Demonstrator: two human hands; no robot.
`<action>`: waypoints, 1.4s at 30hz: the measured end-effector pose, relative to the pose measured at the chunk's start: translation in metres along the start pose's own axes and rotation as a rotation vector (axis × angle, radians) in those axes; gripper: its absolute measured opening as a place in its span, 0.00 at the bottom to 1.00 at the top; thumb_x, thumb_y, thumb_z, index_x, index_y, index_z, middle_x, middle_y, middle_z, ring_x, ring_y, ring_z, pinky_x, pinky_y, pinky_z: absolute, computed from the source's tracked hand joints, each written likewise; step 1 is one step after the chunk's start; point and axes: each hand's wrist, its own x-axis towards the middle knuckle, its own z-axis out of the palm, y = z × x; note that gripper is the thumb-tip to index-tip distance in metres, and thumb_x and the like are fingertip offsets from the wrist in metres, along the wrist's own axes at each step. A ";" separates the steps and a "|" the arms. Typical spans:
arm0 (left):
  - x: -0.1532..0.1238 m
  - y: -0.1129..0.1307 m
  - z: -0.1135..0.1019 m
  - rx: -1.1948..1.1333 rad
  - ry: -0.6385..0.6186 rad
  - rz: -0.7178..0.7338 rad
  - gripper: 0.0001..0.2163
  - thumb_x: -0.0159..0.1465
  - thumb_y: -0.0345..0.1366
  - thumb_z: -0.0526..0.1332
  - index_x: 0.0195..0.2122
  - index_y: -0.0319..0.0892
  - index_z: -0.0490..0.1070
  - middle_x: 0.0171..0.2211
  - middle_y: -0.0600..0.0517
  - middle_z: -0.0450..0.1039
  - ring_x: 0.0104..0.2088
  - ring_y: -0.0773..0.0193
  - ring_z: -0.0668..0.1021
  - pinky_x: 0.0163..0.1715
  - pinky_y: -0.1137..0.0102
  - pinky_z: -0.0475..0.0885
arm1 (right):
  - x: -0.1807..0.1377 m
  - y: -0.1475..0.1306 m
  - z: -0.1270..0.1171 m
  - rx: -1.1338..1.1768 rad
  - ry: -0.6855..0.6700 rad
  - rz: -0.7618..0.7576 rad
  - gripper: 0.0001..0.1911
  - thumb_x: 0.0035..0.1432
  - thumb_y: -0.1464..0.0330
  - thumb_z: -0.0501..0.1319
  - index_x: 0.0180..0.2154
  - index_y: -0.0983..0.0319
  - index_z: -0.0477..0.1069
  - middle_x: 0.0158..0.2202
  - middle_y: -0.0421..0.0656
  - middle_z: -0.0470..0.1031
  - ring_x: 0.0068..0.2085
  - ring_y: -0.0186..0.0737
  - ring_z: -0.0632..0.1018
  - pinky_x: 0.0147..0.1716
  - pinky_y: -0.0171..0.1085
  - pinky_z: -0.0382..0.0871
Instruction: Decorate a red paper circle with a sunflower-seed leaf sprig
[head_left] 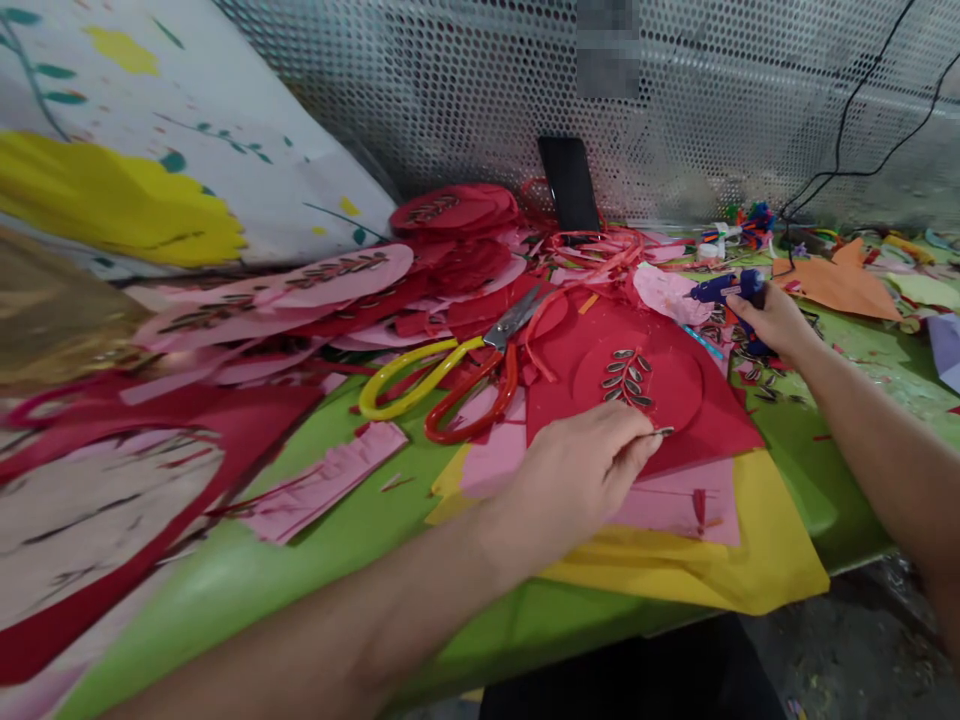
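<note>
My left hand pinches a small silver leaf piece at the lower edge of a red foam disc. The disc bears a sprig of several silver leaves and lies on a larger red sheet. My right hand is closed round a blue glue gun, held above the table to the right of the disc, its nozzle pointing left.
Yellow-and-red scissors lie left of the disc. Pink and yellow sheets sit under the red one on the green table. Finished pink and red discs pile up at the left, a black phone leans on the perforated wall, and orange foam lies far right.
</note>
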 end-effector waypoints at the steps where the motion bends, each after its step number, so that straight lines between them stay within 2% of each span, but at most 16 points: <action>1: 0.002 -0.001 -0.002 -0.045 0.017 -0.023 0.10 0.64 0.32 0.51 0.27 0.39 0.67 0.24 0.55 0.69 0.25 0.70 0.70 0.25 0.75 0.62 | 0.000 0.000 0.000 0.018 0.038 0.018 0.29 0.49 0.52 0.57 0.47 0.65 0.65 0.38 0.48 0.73 0.36 0.43 0.73 0.38 0.44 0.68; 5: 0.006 -0.004 -0.006 -0.169 0.036 -0.128 0.12 0.63 0.36 0.51 0.24 0.39 0.65 0.20 0.58 0.62 0.21 0.71 0.64 0.21 0.76 0.57 | 0.000 -0.001 -0.001 -0.021 0.171 0.054 0.45 0.44 0.54 0.62 0.58 0.71 0.51 0.48 0.56 0.68 0.37 0.43 0.73 0.39 0.45 0.69; 8: 0.008 -0.006 -0.007 -0.240 0.008 -0.214 0.12 0.63 0.38 0.51 0.24 0.39 0.65 0.18 0.59 0.58 0.20 0.72 0.61 0.20 0.76 0.55 | -0.001 -0.003 -0.002 -0.092 0.191 -0.029 0.47 0.45 0.53 0.62 0.60 0.70 0.48 0.49 0.56 0.65 0.41 0.47 0.73 0.41 0.47 0.68; 10: 0.009 -0.008 -0.007 -0.270 -0.018 -0.261 0.12 0.62 0.38 0.51 0.24 0.39 0.65 0.19 0.58 0.58 0.20 0.72 0.61 0.20 0.76 0.55 | -0.004 -0.009 -0.006 -0.147 0.231 -0.083 0.46 0.46 0.53 0.61 0.61 0.67 0.47 0.51 0.57 0.64 0.45 0.51 0.71 0.44 0.51 0.66; 12: 0.011 -0.008 -0.008 -0.305 -0.026 -0.294 0.11 0.61 0.37 0.52 0.25 0.39 0.65 0.20 0.58 0.60 0.21 0.71 0.63 0.21 0.76 0.57 | -0.013 -0.022 -0.011 -0.212 0.332 -0.167 0.43 0.49 0.54 0.59 0.61 0.64 0.47 0.53 0.56 0.62 0.51 0.56 0.68 0.47 0.55 0.63; 15: 0.012 -0.007 -0.009 -0.396 -0.030 -0.320 0.09 0.61 0.35 0.52 0.26 0.39 0.66 0.21 0.57 0.63 0.23 0.71 0.65 0.23 0.76 0.60 | -0.036 -0.052 -0.016 -0.242 0.447 -0.438 0.27 0.56 0.60 0.55 0.57 0.59 0.56 0.53 0.52 0.65 0.54 0.53 0.66 0.50 0.55 0.61; 16: 0.012 -0.006 -0.009 -0.429 -0.032 -0.327 0.08 0.61 0.35 0.52 0.26 0.39 0.66 0.20 0.58 0.62 0.22 0.71 0.65 0.23 0.76 0.60 | -0.045 -0.063 -0.016 -0.223 0.422 -0.596 0.21 0.57 0.63 0.55 0.53 0.57 0.61 0.49 0.50 0.69 0.52 0.51 0.69 0.48 0.53 0.63; 18: 0.012 -0.004 -0.009 -0.482 -0.041 -0.339 0.09 0.61 0.35 0.52 0.27 0.39 0.66 0.17 0.60 0.58 0.19 0.72 0.63 0.21 0.76 0.60 | -0.062 -0.081 -0.010 -0.174 0.225 -0.889 0.13 0.56 0.68 0.56 0.45 0.54 0.68 0.41 0.44 0.75 0.44 0.44 0.74 0.44 0.48 0.67; 20: 0.012 -0.003 -0.010 -0.521 -0.057 -0.343 0.09 0.62 0.35 0.52 0.27 0.40 0.66 0.15 0.61 0.55 0.17 0.72 0.61 0.20 0.77 0.59 | -0.073 -0.092 -0.002 -0.146 0.016 -1.053 0.11 0.57 0.71 0.55 0.41 0.54 0.71 0.38 0.42 0.77 0.40 0.40 0.76 0.40 0.43 0.68; 23: 0.013 -0.001 -0.011 -0.558 -0.092 -0.330 0.10 0.62 0.35 0.51 0.27 0.39 0.66 0.14 0.62 0.53 0.16 0.73 0.59 0.19 0.77 0.57 | -0.081 -0.098 0.008 -0.100 -0.086 -1.168 0.12 0.58 0.74 0.52 0.38 0.56 0.72 0.37 0.42 0.78 0.38 0.35 0.77 0.38 0.40 0.68; 27: 0.011 0.000 -0.012 -0.501 -0.090 -0.273 0.11 0.63 0.36 0.50 0.26 0.39 0.67 0.15 0.60 0.58 0.17 0.72 0.63 0.19 0.77 0.59 | -0.083 -0.098 0.009 -0.084 -0.066 -1.188 0.13 0.60 0.74 0.50 0.35 0.58 0.72 0.34 0.42 0.79 0.35 0.34 0.76 0.36 0.38 0.69; 30: 0.006 -0.001 -0.009 -0.228 -0.008 -0.187 0.12 0.63 0.33 0.49 0.28 0.38 0.68 0.21 0.55 0.68 0.22 0.70 0.70 0.22 0.75 0.63 | -0.082 -0.097 0.004 -0.115 -0.084 -1.115 0.11 0.60 0.72 0.51 0.34 0.57 0.72 0.32 0.41 0.78 0.34 0.34 0.76 0.35 0.37 0.70; 32: 0.001 -0.001 -0.005 0.033 -0.011 -0.101 0.11 0.62 0.30 0.49 0.34 0.38 0.71 0.28 0.51 0.74 0.27 0.66 0.75 0.26 0.73 0.67 | -0.081 -0.096 0.003 -0.122 -0.090 -1.046 0.10 0.60 0.71 0.52 0.34 0.58 0.72 0.32 0.41 0.78 0.33 0.34 0.76 0.35 0.36 0.70; 34: -0.002 0.000 0.001 0.270 -0.094 -0.033 0.14 0.61 0.28 0.49 0.44 0.38 0.70 0.34 0.47 0.76 0.31 0.60 0.77 0.28 0.69 0.69 | -0.080 -0.095 0.004 -0.118 -0.094 -1.002 0.08 0.59 0.71 0.53 0.34 0.59 0.72 0.31 0.42 0.78 0.34 0.34 0.76 0.34 0.35 0.71; 37: -0.004 0.002 0.008 0.494 -0.242 -0.015 0.20 0.61 0.28 0.49 0.55 0.38 0.62 0.35 0.45 0.76 0.30 0.57 0.79 0.24 0.68 0.70 | -0.079 -0.094 0.008 -0.118 -0.142 -0.976 0.08 0.58 0.73 0.53 0.33 0.61 0.70 0.30 0.42 0.77 0.34 0.34 0.76 0.32 0.33 0.70; 42: 0.001 0.006 0.012 0.590 -0.388 -0.122 0.26 0.60 0.26 0.49 0.61 0.35 0.52 0.33 0.45 0.76 0.29 0.56 0.79 0.24 0.66 0.72 | -0.080 -0.093 0.013 -0.150 -0.244 -0.896 0.08 0.59 0.72 0.53 0.33 0.63 0.70 0.30 0.43 0.76 0.32 0.33 0.75 0.31 0.32 0.68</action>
